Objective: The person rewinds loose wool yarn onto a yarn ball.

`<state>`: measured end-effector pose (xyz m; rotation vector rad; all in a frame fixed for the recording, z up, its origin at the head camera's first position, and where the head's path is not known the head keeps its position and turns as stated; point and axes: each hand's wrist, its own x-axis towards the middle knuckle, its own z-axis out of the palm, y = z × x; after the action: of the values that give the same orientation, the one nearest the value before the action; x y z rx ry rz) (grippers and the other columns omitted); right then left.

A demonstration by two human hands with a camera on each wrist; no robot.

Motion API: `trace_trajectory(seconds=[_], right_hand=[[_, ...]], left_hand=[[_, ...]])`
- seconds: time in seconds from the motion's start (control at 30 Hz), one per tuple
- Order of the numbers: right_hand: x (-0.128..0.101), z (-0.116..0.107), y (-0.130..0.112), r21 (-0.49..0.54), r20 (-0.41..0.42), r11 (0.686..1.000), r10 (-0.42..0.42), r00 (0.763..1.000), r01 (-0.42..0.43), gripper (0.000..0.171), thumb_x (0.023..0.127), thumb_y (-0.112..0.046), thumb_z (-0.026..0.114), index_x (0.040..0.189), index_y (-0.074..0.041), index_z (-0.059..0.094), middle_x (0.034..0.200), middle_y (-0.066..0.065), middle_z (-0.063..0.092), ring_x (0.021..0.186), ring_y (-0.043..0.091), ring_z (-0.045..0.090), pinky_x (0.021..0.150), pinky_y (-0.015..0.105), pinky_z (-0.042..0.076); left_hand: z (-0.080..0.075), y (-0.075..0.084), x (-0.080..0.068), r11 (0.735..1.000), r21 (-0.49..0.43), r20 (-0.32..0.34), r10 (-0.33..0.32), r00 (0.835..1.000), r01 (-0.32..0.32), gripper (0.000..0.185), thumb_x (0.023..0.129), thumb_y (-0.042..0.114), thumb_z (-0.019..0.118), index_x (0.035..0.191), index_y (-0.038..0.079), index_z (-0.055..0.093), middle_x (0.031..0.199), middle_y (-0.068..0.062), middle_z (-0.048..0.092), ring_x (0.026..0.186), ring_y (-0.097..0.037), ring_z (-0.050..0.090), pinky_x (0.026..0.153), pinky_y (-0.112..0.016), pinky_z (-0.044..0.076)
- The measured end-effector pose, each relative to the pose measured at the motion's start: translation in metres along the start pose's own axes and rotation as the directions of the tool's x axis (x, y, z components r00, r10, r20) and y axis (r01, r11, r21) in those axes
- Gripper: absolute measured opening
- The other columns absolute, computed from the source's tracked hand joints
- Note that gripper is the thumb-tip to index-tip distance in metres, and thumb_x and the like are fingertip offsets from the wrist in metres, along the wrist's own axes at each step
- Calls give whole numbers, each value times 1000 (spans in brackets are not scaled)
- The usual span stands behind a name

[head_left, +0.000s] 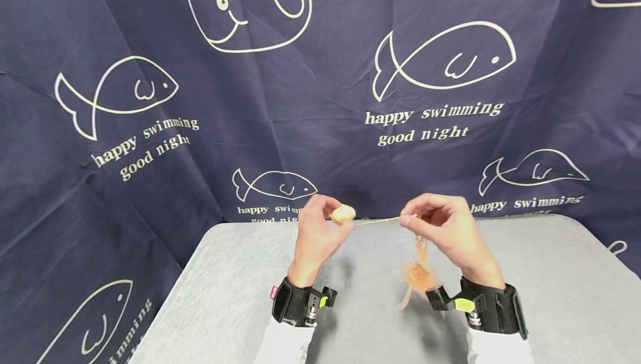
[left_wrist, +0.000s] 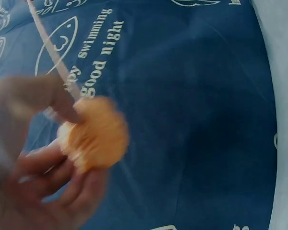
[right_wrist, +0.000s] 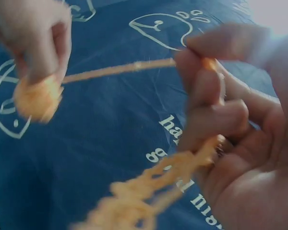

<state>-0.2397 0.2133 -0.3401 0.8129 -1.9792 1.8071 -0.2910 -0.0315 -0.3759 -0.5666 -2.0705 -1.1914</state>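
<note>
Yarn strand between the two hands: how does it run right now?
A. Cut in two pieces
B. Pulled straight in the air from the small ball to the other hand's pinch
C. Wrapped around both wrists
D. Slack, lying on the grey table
B: the yarn strand runs straight from the small yarn ball held by the left hand to the right hand, which pinches it above the table.

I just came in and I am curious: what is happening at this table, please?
A person is working with orange yarn above a grey table. The left hand holds a small ball of yarn. The right hand pinches the strand, stretched tight between both hands. A loose tangle of yarn hangs below the right hand.
</note>
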Motion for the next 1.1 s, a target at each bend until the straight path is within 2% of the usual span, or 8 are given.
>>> trace_trajectory(seconds=[0.13, 0.37, 0.43, 0.53, 0.6, 0.7, 0.9, 1.1], right_hand=[[3, -1, 2, 287, -110, 958, 16, 994, 17, 16, 88, 18, 63, 90, 4, 70, 76, 3, 69, 57, 11, 51, 47, 22, 36], [7, -3, 4, 653, -216, 755, 114, 970, 57, 27, 94, 21, 48, 91, 7, 72, 82, 12, 72, 67, 14, 61, 56, 18, 46], [8, -5, 6, 686, -232, 725, 148, 961, 54, 26, 95, 19, 49, 90, 7, 72, 82, 12, 71, 68, 14, 61, 59, 18, 48], [9, -5, 11, 664, -261, 747, 192, 946, 31, 24, 95, 17, 53, 89, 5, 73, 81, 10, 71, 67, 13, 61, 58, 17, 48], [9, -5, 14, 604, -277, 797, 217, 936, -6, 24, 94, 16, 56, 87, 2, 74, 79, 8, 72, 66, 12, 61, 56, 16, 46], [9, -3, 19, 440, -277, 894, 229, 933, -88, 18, 92, 13, 63, 88, 0, 75, 77, 4, 72, 61, 10, 59, 51, 16, 44], [9, 1, 24, -7, -131, 980, 196, 972, -199, 6, 89, -1, 75, 93, 3, 73, 75, 2, 69, 58, 8, 52, 48, 20, 43], [8, 9, 23, -212, 83, 972, 123, 989, -103, 5, 88, -4, 77, 91, -4, 74, 76, 2, 68, 60, 10, 57, 50, 23, 46]], left_hand=[[-8, 7, 0, 1000, 27, 288, -23, 957, 16, 23, 64, 9, 81, 82, 12, 67, 78, 4, 61, 70, -14, 59, 63, -25, 50], [-20, 12, 1, 968, -218, 641, 46, 766, 124, 24, 69, 0, 78, 87, 12, 68, 85, 4, 65, 76, -8, 63, 77, -29, 59], [-22, 12, 1, 909, -377, 681, 143, 718, 177, 23, 71, -6, 75, 90, 5, 68, 88, -3, 65, 79, -11, 63, 81, -34, 60], [-23, 12, 2, 739, -618, 660, 303, 688, 268, 23, 74, -11, 71, 95, -7, 65, 93, -11, 63, 88, -15, 61, 90, -39, 58], [-23, 12, 3, 605, -736, 602, 378, 704, 305, 23, 76, -8, 71, 98, -9, 63, 96, -10, 62, 93, -17, 59, 92, -38, 57], [-18, 15, 4, 440, -845, 484, 385, 786, 304, 23, 81, 9, 79, 99, 1, 67, 100, -3, 63, 96, -16, 57, 89, -28, 53], [-9, 24, 3, 183, -941, 305, 95, 948, 285, 23, 80, 3, 63, 100, 12, 71, 103, 0, 66, 92, -12, 61, 79, -21, 53], [-3, 33, 7, 19, -966, 239, -307, 921, 257, 30, 78, -5, 43, 99, 3, 63, 103, -9, 62, 88, -16, 64, 86, -29, 57]])
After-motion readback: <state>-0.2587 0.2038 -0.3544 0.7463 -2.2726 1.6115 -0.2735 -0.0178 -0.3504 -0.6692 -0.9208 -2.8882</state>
